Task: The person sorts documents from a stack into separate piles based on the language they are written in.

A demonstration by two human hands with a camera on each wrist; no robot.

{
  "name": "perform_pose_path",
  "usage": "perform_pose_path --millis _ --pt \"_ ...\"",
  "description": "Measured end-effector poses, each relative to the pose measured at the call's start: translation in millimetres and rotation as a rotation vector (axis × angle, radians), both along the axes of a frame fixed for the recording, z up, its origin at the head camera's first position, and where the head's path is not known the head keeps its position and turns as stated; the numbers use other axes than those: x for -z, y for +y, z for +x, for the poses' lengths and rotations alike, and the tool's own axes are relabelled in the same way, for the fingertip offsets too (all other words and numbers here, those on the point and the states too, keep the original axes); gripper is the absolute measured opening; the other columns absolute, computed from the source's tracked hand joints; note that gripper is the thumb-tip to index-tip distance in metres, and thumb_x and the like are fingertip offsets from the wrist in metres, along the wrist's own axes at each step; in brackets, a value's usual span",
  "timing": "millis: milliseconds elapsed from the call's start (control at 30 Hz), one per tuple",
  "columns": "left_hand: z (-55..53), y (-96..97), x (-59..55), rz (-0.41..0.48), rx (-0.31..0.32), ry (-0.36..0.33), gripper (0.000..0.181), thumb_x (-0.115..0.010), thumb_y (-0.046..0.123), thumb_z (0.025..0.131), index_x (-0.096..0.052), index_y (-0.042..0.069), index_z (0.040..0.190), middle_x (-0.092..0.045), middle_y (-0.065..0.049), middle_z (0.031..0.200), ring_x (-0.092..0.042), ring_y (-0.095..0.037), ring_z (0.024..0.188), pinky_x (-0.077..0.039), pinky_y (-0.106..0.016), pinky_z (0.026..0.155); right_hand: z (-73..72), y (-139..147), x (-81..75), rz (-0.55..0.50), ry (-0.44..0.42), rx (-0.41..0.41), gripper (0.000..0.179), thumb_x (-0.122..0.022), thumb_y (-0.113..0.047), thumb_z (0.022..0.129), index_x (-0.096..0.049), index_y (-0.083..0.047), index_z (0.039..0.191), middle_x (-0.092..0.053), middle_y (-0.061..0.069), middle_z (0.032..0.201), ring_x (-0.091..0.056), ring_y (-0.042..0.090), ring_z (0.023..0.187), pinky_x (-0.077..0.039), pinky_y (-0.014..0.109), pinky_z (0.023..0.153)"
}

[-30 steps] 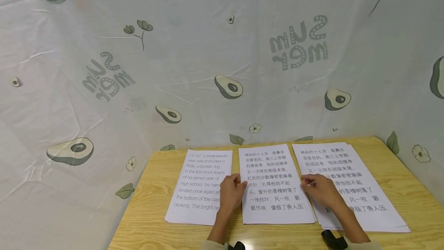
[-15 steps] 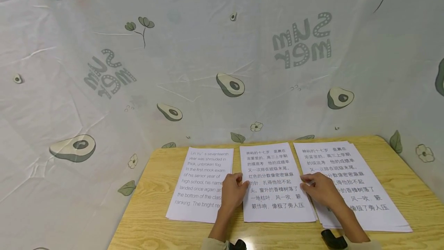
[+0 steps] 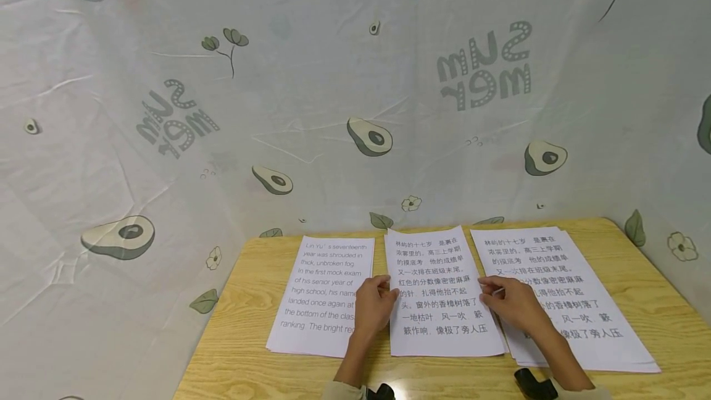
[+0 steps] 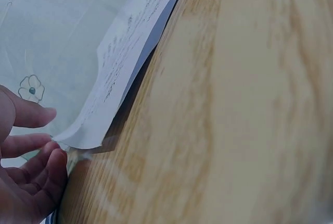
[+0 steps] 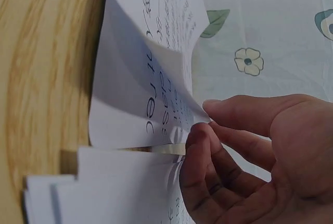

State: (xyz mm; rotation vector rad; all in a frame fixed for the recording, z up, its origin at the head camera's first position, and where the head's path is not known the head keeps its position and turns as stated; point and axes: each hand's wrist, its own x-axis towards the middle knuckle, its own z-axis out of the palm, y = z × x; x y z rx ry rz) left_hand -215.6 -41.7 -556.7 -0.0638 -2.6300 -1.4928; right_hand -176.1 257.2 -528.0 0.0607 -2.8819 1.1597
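Note:
A white sheet of paper printed with Chinese text lies between my hands in the head view. My left hand pinches its left edge at mid-height; in the left wrist view that side of the sheet curls up to the fingertips. On the opposite edge, the thumb and fingers of my right hand pinch the paper. The right wrist view shows this edge raised, with large English print visible below the fold. Part of a stack of Chinese-printed sheets is hidden under my right hand and forearm.
To the left, an English-printed paper stack lies partly behind my left hand. All the paper is on a wooden table. A pale cloth with avocado prints hangs behind and along the left side.
The top corners of the middle sheet have risen slightly and its sides bow upward. Both hands keep nearly the same places; the head view has shifted a little.

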Motion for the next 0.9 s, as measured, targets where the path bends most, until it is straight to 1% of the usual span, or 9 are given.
perform_pose_path --millis 133,300,500,700,900 --pt "0.2 0.5 1.3 0.033 0.004 -0.002 0.034 -0.081 0.004 0.09 -0.076 -0.001 0.123 -0.074 -0.007 0.101 -0.061 -0.004 0.079 -0.053 -0.017 0.07 0.4 0.1 -0.2 -0.009 0.005 -0.005 0.039 -0.076 -0.011 0.096 -0.071 0.009 0.129 -0.077 0.007 0.097 -0.07 0.015 0.083 -0.052 0.026 0.069" --pt "0.6 0.5 2.3 0.043 0.009 0.006 0.035 -0.078 -0.004 0.089 -0.075 -0.001 0.124 -0.075 -0.006 0.102 -0.066 -0.005 0.082 -0.056 -0.017 0.071 1.0 0.1 0.9 -0.005 0.002 0.002 0.038 -0.076 -0.01 0.096 -0.071 0.008 0.129 -0.076 0.005 0.098 -0.068 0.014 0.083 -0.051 0.024 0.069" --pt "0.8 -0.3 2.7 0.042 0.007 0.011 0.036 -0.075 -0.008 0.089 -0.076 0.0 0.124 -0.075 -0.006 0.101 -0.07 -0.007 0.086 -0.058 -0.019 0.075 1.3 0.7 -2.4 -0.026 -0.004 0.006 0.039 -0.076 -0.008 0.096 -0.07 0.009 0.13 -0.077 0.008 0.1 -0.07 0.016 0.084 -0.052 0.023 0.066" --pt "0.4 -0.8 1.3 0.044 0.009 0.039 0.036 -0.075 -0.009 0.087 -0.077 0.001 0.121 -0.076 -0.006 0.099 -0.07 -0.006 0.083 -0.057 -0.02 0.073 1.4 3.7 -4.5 -0.026 0.012 0.014 0.038 -0.075 -0.007 0.096 -0.071 0.007 0.131 -0.077 0.011 0.103 -0.072 0.018 0.086 -0.052 0.023 0.066" --pt "0.4 -0.4 -0.3 0.055 0.005 0.042 0.036 -0.074 -0.009 0.088 -0.077 0.002 0.121 -0.076 -0.006 0.099 -0.071 -0.007 0.084 -0.057 -0.019 0.073 1.6 6.8 -3.6 -0.074 -0.003 0.014 0.039 -0.073 -0.006 0.097 -0.069 0.008 0.133 -0.075 0.015 0.106 -0.074 0.021 0.089 -0.059 0.023 0.063"
